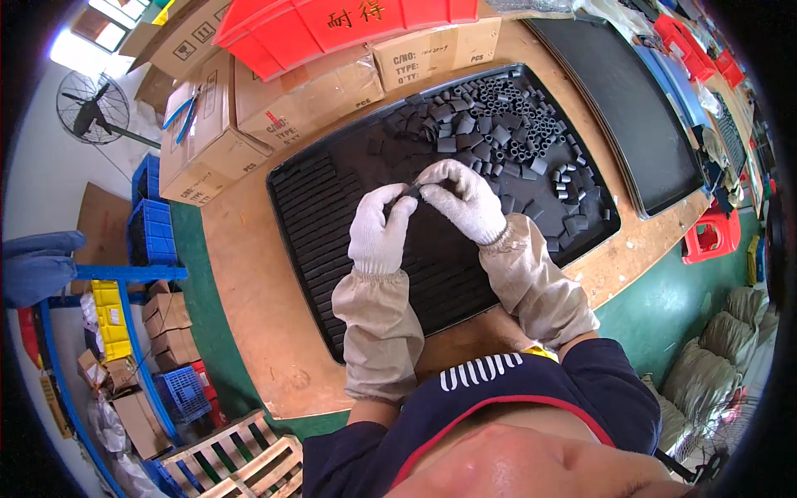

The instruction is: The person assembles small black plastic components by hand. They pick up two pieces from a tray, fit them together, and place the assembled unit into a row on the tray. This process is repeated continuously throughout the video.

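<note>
Both my hands wear white knit gloves and meet over the middle of a large black tray (pixel 309 308). A small dark piece (pixel 413 191) sits pinched between their fingertips; its exact kind is partly hidden by the gloves. My left hand (pixel 379 226) closes on it from the left, my right hand (pixel 463 199) from the right. Long rows of flat black strips (pixel 311 216) line the tray's left side. Loose black tubes (pixel 544 124) and curved black pieces (pixel 465 124) are heaped in its far right part.
Cardboard boxes (pixel 303 95) and a red bin (pixel 349 33) stand along the table's far edge. Blue-handled pliers (pixel 188 116) lie on a left box. Another black tray (pixel 656 166) rests at the right. A red stool (pixel 714 236) stands beyond the table.
</note>
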A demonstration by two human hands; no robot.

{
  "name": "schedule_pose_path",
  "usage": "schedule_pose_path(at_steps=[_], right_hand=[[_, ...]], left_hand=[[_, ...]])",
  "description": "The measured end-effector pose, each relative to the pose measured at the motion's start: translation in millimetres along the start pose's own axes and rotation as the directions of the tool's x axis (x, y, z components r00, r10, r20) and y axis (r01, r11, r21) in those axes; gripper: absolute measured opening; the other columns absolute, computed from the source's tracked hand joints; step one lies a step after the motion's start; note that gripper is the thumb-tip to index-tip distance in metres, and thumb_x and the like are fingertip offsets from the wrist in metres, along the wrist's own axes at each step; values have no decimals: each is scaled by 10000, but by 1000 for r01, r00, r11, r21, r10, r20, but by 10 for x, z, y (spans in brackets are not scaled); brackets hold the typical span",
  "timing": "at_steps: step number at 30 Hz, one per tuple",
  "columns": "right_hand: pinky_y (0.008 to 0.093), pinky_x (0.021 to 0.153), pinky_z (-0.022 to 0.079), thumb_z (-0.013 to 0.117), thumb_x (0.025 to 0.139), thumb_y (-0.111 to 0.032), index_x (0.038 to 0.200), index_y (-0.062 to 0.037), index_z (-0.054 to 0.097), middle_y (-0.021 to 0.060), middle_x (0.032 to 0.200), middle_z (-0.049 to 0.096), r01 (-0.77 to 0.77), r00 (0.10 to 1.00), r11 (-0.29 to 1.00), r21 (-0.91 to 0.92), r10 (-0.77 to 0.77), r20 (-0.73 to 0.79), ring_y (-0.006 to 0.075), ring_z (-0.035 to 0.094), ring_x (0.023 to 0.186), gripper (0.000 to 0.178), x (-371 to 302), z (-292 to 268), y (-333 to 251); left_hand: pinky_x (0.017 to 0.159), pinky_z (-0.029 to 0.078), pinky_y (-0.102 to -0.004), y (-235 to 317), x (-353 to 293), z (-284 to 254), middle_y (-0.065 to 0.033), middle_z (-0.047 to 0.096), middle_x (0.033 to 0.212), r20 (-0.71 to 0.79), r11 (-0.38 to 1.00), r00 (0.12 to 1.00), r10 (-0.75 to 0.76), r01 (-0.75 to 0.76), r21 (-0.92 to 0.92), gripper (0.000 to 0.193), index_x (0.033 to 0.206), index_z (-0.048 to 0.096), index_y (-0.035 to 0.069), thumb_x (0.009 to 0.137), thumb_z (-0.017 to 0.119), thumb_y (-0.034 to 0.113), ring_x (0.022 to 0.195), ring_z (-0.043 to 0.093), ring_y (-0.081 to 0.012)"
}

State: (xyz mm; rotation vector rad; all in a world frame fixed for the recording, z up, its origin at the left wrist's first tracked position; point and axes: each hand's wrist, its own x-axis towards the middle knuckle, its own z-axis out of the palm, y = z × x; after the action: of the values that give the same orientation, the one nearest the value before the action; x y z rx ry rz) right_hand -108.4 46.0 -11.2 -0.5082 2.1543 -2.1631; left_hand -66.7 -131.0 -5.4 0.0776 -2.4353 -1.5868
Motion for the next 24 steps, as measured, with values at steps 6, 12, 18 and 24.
schedule_pose_path(at_steps=[6, 12, 18, 24], right_hand=[[326, 899, 535, 715, 875, 10, 1086, -37, 686, 95, 1101, 684, 251, 968, 948, -195, -242, 67, 222, 677, 1024, 218, 32, -13, -1], [367, 907, 536, 737, 840, 10, 1094, -46, 671, 116, 1112, 688, 423, 904, 827, -370, -415, 104, 291, 672, 1029, 268, 52, 2, -84], [390, 874, 558, 738, 843, -16, 1117, -68, 679, 102, 1071, 717, 432, 887, 739, -516, -452, 96, 299, 692, 1002, 286, 77, -21, -78], [415, 878, 551, 719, 834, -42, 1087, -66, 690, 119, 1053, 727, 405, 903, 680, -611, -400, 154, 330, 690, 990, 256, 169, 104, -8]], left_hand=[[696, 562, -263, 8, -2, -33, -66, 701, 1075, 15, 996, 997, -69, 70, -51, 287, 1191, 700, 48, 944, 711, 193, 830, 652, -108], [719, 559, -261, 59, 3, -46, -70, 700, 1084, 48, 1000, 999, 15, -14, -21, 288, 1191, 700, 42, 948, 708, 194, 887, 657, -121], [671, 507, -227, 250, -20, -65, -17, 688, 1125, -12, 946, 989, -150, 140, -294, 307, 1241, 685, 87, 958, 696, 206, 843, 610, -67], [577, 441, -193, -159, 136, -442, -26, 604, 904, 195, -86, 952, -237, 179, -980, 363, 1227, 661, 42, 1054, 568, 348, 678, 468, -68]])
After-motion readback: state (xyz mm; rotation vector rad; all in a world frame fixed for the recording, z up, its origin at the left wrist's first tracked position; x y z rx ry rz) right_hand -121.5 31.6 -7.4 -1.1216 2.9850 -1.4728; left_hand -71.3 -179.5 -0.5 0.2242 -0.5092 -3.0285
